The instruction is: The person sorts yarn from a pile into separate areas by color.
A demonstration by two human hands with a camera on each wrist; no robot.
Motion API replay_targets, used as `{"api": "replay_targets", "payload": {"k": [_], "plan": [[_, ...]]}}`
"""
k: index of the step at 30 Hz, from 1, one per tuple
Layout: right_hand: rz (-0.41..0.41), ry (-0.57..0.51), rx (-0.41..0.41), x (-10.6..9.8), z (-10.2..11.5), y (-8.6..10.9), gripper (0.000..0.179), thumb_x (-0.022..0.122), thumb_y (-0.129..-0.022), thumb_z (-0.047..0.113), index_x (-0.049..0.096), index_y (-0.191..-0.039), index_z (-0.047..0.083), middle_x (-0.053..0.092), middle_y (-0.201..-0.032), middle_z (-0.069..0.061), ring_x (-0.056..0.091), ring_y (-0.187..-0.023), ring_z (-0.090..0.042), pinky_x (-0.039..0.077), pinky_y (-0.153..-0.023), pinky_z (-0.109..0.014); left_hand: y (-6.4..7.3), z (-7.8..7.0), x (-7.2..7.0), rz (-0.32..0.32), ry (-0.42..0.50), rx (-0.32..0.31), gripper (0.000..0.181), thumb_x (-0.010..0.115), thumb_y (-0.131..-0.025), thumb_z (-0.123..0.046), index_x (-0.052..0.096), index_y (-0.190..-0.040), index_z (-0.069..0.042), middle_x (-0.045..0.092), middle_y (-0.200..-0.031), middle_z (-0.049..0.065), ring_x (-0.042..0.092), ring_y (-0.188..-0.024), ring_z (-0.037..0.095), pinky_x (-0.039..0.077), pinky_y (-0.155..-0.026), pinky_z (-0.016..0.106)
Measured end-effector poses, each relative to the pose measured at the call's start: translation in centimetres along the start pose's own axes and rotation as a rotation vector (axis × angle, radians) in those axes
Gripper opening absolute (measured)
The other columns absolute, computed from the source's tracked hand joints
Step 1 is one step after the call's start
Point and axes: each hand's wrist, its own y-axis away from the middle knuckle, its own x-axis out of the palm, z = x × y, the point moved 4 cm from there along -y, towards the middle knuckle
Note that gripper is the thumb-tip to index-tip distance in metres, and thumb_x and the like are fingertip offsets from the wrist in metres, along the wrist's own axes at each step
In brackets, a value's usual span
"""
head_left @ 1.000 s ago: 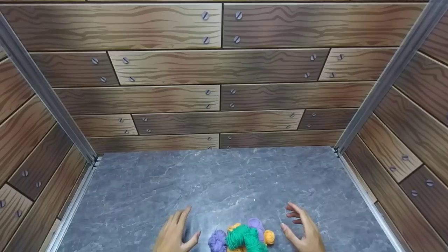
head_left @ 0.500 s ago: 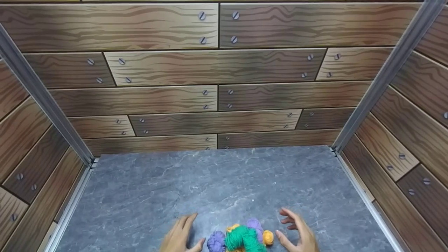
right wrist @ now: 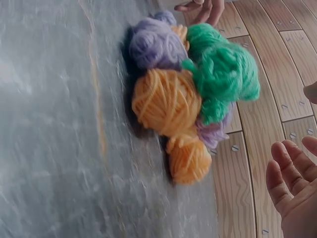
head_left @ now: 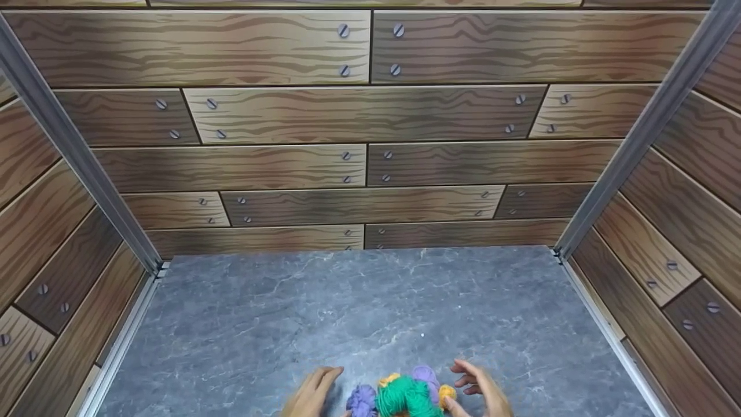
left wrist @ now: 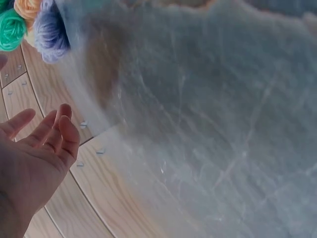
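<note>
A heap of yarn balls lies at the front edge of the head view. Green yarn (head_left: 408, 397) sits on top, over orange and purple balls. On the heap's left is a purple ball (head_left: 362, 401); a small orange ball (head_left: 446, 396) lies on its right. My left hand (head_left: 312, 394) is beside the purple ball, fingers extended and loosely bent. My right hand (head_left: 483, 391) stands to the right, its thumb overlapping the small orange ball in the head view. In the right wrist view a larger orange ball (right wrist: 166, 101) shows, and the right hand's fingers hold nothing.
The heap rests on a grey marbled tabletop (head_left: 301, 313). Wood-patterned panels (head_left: 278, 113) rise behind and at both sides, with metal rails (head_left: 92, 150) at the corners. A small white speck (head_left: 422, 335) lies on the tabletop beyond the yarn.
Both hands have moved inward towards the yarn heap and nearer the front edge, the left going right and the right going left. The yarn balls keep their arrangement.
</note>
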Motion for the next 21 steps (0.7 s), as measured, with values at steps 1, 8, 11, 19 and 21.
{"api": "replay_targets", "payload": {"k": [1, 8, 11, 19, 21], "plan": [[0.006, 0.000, -0.010, 0.1, 0.0, 0.1, 0.057, 0.086, -0.080, 0.008, 0.063, -0.132, 0.011, 0.069, -0.114, 0.002, 0.067, -0.088, -0.012, 0.058, -0.073, -0.037, 0.0, 0.0, 0.1, 0.013, 0.016, -0.002, 0.070, 0.062, -0.095, -0.060, 0.054, -0.143, -0.011, 0.061, -0.125, 0.008, 0.063, -0.105, 0.027, 0.055, -0.072, 0.043], [-0.003, 0.043, -0.080, 0.7, -0.2, 0.8, 0.060, 0.090, -0.075, 0.010, 0.065, -0.130, 0.011, 0.067, -0.111, 0.011, 0.067, -0.089, -0.017, 0.057, -0.074, -0.036, 0.1, -0.1, 0.9, 0.051, 0.071, 0.013, 0.074, 0.068, -0.091, -0.060, 0.053, -0.145, -0.011, 0.060, -0.126, 0.008, 0.063, -0.105, 0.024, 0.054, -0.070, 0.038], [0.001, 0.086, -0.114, 1.0, -0.2, 0.9, 0.061, 0.091, -0.074, 0.012, 0.065, -0.129, 0.012, 0.066, -0.109, 0.014, 0.066, -0.089, -0.016, 0.056, -0.075, -0.034, 0.2, -0.4, 1.2, 0.031, 0.060, 0.027, 0.077, 0.068, -0.089, -0.064, 0.054, -0.144, -0.012, 0.060, -0.124, 0.006, 0.062, -0.101, 0.020, 0.052, -0.067, 0.036], [0.246, 0.025, -0.167, 0.5, -1.2, 0.7, 0.053, 0.082, -0.084, 0.016, 0.062, -0.130, 0.000, 0.068, -0.110, -0.001, 0.064, -0.092, -0.013, 0.053, -0.076, -0.032, 0.1, -0.8, 2.0, 0.042, 0.097, 0.021, 0.079, 0.066, -0.089, -0.066, 0.054, -0.144, -0.011, 0.060, -0.120, 0.008, 0.059, -0.093, 0.012, 0.050, -0.063, 0.031], [0.358, -0.029, -0.233, 0.2, -1.7, 0.5, 0.051, 0.075, -0.087, 0.011, 0.058, -0.131, -0.008, 0.066, -0.113, -0.002, 0.063, -0.095, -0.011, 0.052, -0.076, -0.031, 0.1, -0.9, 2.2, 0.046, 0.110, 0.015, 0.078, 0.066, -0.089, -0.065, 0.054, -0.143, -0.010, 0.060, -0.119, 0.008, 0.059, -0.092, 0.011, 0.050, -0.064, 0.031]]}}
